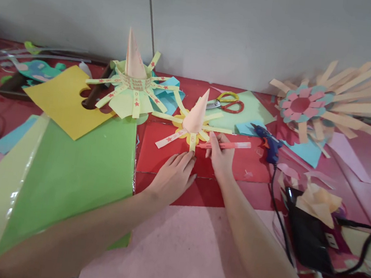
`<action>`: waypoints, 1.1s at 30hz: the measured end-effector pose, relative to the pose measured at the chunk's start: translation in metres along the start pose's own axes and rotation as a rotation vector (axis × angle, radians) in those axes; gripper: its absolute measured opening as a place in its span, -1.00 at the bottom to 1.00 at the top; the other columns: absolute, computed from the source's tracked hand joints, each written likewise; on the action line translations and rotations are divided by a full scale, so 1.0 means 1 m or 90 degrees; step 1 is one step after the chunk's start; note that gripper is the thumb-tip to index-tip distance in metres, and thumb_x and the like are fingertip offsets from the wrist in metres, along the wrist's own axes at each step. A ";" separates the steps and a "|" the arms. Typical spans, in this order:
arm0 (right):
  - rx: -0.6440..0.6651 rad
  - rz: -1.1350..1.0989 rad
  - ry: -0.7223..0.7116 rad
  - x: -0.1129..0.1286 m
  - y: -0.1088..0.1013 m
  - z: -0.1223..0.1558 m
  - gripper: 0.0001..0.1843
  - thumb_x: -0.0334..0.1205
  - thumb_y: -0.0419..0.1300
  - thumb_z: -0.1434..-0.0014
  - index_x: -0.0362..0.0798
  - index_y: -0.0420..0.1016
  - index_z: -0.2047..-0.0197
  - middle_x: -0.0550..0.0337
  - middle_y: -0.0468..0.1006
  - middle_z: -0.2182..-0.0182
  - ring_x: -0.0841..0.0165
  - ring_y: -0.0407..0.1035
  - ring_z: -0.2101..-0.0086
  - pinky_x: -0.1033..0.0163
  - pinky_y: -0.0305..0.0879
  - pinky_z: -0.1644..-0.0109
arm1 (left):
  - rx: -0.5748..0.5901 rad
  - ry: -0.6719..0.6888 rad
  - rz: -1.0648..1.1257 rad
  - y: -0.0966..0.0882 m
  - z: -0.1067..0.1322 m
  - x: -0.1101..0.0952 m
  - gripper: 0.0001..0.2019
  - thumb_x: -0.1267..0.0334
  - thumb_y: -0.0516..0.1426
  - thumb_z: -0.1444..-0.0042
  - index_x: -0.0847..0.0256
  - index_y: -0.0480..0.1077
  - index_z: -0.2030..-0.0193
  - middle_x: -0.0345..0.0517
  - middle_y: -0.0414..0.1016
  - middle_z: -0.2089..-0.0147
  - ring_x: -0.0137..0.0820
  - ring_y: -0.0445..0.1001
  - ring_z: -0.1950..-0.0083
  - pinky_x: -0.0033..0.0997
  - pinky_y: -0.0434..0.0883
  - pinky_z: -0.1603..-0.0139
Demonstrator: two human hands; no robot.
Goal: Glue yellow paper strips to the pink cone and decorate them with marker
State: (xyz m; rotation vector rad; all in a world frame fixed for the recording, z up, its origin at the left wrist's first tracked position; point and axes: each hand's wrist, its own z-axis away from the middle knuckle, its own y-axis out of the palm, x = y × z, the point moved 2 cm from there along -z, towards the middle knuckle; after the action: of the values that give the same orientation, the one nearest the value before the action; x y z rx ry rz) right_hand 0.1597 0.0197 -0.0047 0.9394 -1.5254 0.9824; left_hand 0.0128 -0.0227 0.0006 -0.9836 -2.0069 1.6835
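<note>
"While the right hand clamps its fingers on a red felt-tip pen, what worries you in the head view?"

"Its tip is right beside the paper strip lettered B, which juts out in front of a peach paper cone on a yellow paper flower. They sit over the red board, just beyond the hands. A slip could smear the letter or streak the flower."

"And the left hand?"

"Palm down, fingers close together, at the strip's near end; I can't tell whether it pinches or merely presses. Too light, and the strip could slide under the pen; too hard a tug could tear it."

"Anything to the side?"

"The glue gun trails its cord near the right forearm. An outward swing could snag it and drag the gun along the table."
</note>
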 end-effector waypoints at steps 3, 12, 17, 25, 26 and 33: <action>-0.004 0.014 0.001 0.002 0.001 0.001 -0.59 0.01 0.13 -0.14 0.00 0.12 0.59 0.46 0.15 0.84 0.54 0.11 0.75 0.39 0.06 0.61 | -0.001 0.006 -0.012 0.002 0.001 0.000 -0.69 0.29 0.00 -0.23 0.41 0.33 -0.04 0.15 0.39 -0.11 -0.18 0.38 -0.11 -0.19 0.33 -0.13; 0.092 0.092 -0.047 0.001 0.000 0.000 -0.60 -0.06 0.13 -0.15 -0.01 0.13 0.61 0.41 0.25 0.76 0.52 0.18 0.68 0.37 0.14 0.50 | -0.047 0.027 -0.032 0.004 0.003 -0.001 -0.69 0.31 -0.02 -0.24 0.47 0.35 -0.02 0.16 0.44 -0.05 -0.17 0.40 -0.09 -0.19 0.35 -0.11; 0.098 0.102 -0.057 0.001 0.001 0.000 -0.61 -0.11 0.12 -0.17 0.00 0.10 0.61 0.42 0.23 0.76 0.53 0.18 0.68 0.37 0.15 0.48 | -0.044 0.026 -0.023 0.005 0.003 0.000 -0.69 0.31 -0.02 -0.24 0.47 0.34 -0.02 0.15 0.43 -0.06 -0.16 0.39 -0.10 -0.17 0.36 -0.11; 0.114 0.113 -0.063 0.004 0.002 0.001 -0.62 -0.13 0.13 -0.16 -0.01 0.13 0.61 0.40 0.26 0.75 0.52 0.19 0.67 0.36 0.15 0.49 | -0.041 0.020 -0.023 0.004 0.003 -0.001 -0.69 0.31 -0.02 -0.24 0.46 0.34 -0.02 0.15 0.42 -0.08 -0.16 0.39 -0.11 -0.18 0.36 -0.11; 0.107 0.112 -0.063 0.003 0.001 0.001 -0.62 -0.13 0.12 -0.16 -0.01 0.12 0.61 0.41 0.24 0.75 0.52 0.18 0.67 0.36 0.16 0.49 | -0.039 0.019 -0.022 0.004 0.003 -0.001 -0.69 0.30 -0.02 -0.24 0.45 0.34 -0.02 0.15 0.42 -0.08 -0.16 0.39 -0.11 -0.18 0.36 -0.11; 0.087 0.129 -0.078 0.003 0.002 0.001 -0.63 -0.07 0.10 -0.18 -0.01 0.14 0.58 0.39 0.27 0.73 0.51 0.21 0.65 0.35 0.17 0.47 | -0.034 0.023 -0.013 0.003 0.003 -0.001 -0.69 0.31 -0.03 -0.24 0.44 0.33 -0.04 0.16 0.41 -0.08 -0.17 0.38 -0.12 -0.18 0.35 -0.12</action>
State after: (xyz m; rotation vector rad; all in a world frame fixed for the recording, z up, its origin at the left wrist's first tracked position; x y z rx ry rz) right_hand 0.1575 0.0193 -0.0023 0.9694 -1.6986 1.2032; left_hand 0.0123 -0.0250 -0.0025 -1.0000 -2.0413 1.5985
